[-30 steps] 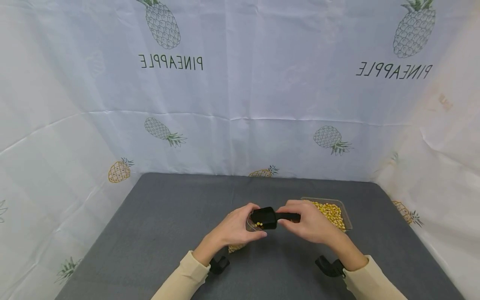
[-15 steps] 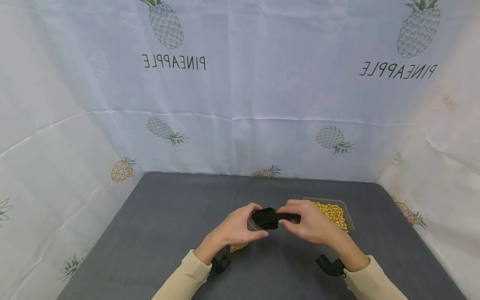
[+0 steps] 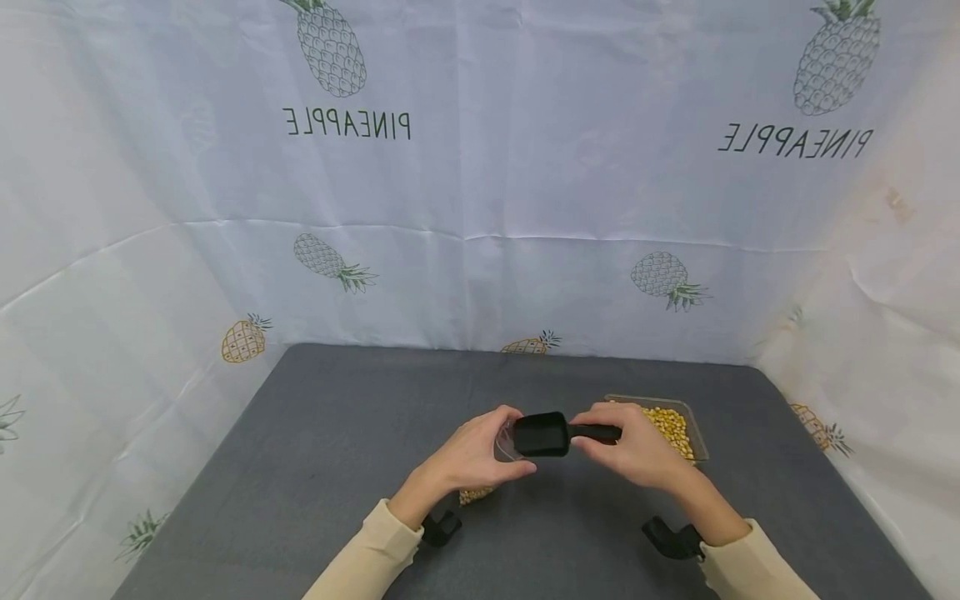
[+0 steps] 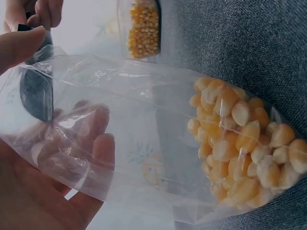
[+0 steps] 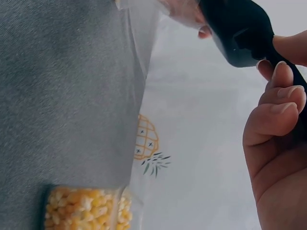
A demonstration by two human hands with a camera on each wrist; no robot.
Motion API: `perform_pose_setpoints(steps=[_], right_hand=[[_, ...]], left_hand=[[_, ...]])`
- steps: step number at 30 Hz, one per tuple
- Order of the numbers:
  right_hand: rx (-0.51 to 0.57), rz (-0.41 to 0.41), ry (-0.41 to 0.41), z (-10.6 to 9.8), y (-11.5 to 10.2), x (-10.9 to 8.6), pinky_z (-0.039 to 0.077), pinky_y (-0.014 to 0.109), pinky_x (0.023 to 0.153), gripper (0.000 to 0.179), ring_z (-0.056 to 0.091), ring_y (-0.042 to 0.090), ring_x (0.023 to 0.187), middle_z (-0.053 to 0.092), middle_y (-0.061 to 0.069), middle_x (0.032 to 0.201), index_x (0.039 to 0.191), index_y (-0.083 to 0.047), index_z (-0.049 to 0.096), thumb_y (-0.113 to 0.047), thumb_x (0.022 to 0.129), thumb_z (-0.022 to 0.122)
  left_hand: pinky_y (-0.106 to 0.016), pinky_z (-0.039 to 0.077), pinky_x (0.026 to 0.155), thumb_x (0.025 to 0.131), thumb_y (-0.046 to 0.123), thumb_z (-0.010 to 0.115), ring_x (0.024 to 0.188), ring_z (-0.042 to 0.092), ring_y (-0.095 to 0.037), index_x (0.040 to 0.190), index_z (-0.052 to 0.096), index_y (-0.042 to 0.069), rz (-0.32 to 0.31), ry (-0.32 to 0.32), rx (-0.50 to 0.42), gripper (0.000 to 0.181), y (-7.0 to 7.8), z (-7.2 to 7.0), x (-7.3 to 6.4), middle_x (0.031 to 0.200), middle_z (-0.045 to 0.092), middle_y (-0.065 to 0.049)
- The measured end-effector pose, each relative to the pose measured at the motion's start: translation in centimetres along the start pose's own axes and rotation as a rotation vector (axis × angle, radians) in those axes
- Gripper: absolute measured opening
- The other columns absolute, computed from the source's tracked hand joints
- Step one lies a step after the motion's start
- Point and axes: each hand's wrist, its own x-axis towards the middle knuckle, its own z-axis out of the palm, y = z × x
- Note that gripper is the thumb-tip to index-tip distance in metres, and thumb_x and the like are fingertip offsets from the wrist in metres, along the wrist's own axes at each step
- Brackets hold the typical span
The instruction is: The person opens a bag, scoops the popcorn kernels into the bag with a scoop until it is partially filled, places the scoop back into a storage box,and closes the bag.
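My left hand (image 3: pixel 476 454) holds the mouth of a clear plastic bag (image 4: pixel 144 96) spread between thumb and fingers. Corn kernels (image 4: pixel 244 143) fill the bag's bottom, close over the grey cloth. Pinched by its handle in my right hand (image 3: pixel 626 442) is a black scoop (image 3: pixel 542 434). The scoop's front end overlaps the bag's mouth in the head view, and its bowl shows bare. Through the film in the left wrist view, the scoop's tip and my left fingers (image 4: pixel 103 139) are visible.
Behind my right hand stands a clear plastic box (image 3: pixel 699 442) of yellow corn kernels (image 3: pixel 667 427), partly hidden by that hand. Grey cloth (image 3: pixel 360 417) covers the table. A white curtain (image 3: pixel 480 292) with printed pineapples hangs around the back and sides.
Kernels seen at the scoop's lip a second ago are gone from it. My right hand has drawn the scoop slightly right and turned its bowl upward. The left hand stays at the bag.
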Motion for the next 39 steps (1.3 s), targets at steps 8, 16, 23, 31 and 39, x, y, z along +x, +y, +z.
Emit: perform_pose_setpoints(steps=[8,16,23,31,39], right_hand=[[0.080,0.074,0.024,-0.6,1.2,-1.1,0.053,0.030,0.056,0.016,0.059,0.011,0.069,0.067,0.001,0.092,0.109,-0.009,0.077,-0.009,0.093,0.074],[-0.015,0.210,0.048,-1.8,1.2,-2.6,0.056,0.030,0.072,0.022,0.067,0.023,0.096,0.071,0.012,0.114,0.114,-0.008,0.076,-0.017,0.094,0.075],[-0.079,0.229,0.072,-2.8,1.3,-3.6,0.056,0.034,0.080,0.024,0.067,0.028,0.104,0.072,0.007,0.115,0.116,-0.010,0.077,-0.019,0.094,0.076],[-0.080,0.268,0.097,-3.6,2.5,-4.9,0.056,0.030,0.073,0.026,0.068,0.016,0.099,0.071,0.011,0.118,0.119,-0.008,0.075,-0.016,0.094,0.075],[-0.065,0.304,0.117,-4.7,3.3,-6.1,0.052,0.029,0.060,0.028,0.065,0.005,0.082,0.069,0.020,0.117,0.120,-0.001,0.073,-0.013,0.095,0.073]], left_hand=[[-0.025,0.053,0.075,0.091,0.047,0.073,0.085,0.062,-0.001,0.135,0.055,0.014,-0.004,-0.006,0.002,0.059,-0.1,0.0,0.0,0.107,0.062,0.001],[-0.025,0.052,0.076,0.091,0.047,0.073,0.087,0.061,-0.002,0.136,0.055,0.014,-0.002,-0.007,0.002,0.058,-0.2,0.0,0.1,0.111,0.064,-0.007],[-0.024,0.052,0.075,0.090,0.047,0.073,0.086,0.061,-0.002,0.135,0.056,0.014,-0.006,-0.001,0.006,0.059,-0.2,0.0,0.0,0.110,0.064,-0.006],[-0.024,0.051,0.075,0.090,0.048,0.073,0.086,0.060,-0.001,0.136,0.056,0.010,-0.009,-0.007,0.006,0.062,-0.2,0.0,0.0,0.110,0.064,-0.005],[-0.023,0.051,0.074,0.090,0.048,0.073,0.086,0.060,0.000,0.136,0.056,0.011,-0.007,-0.002,0.008,0.061,-0.1,0.0,0.0,0.105,0.060,0.007]])
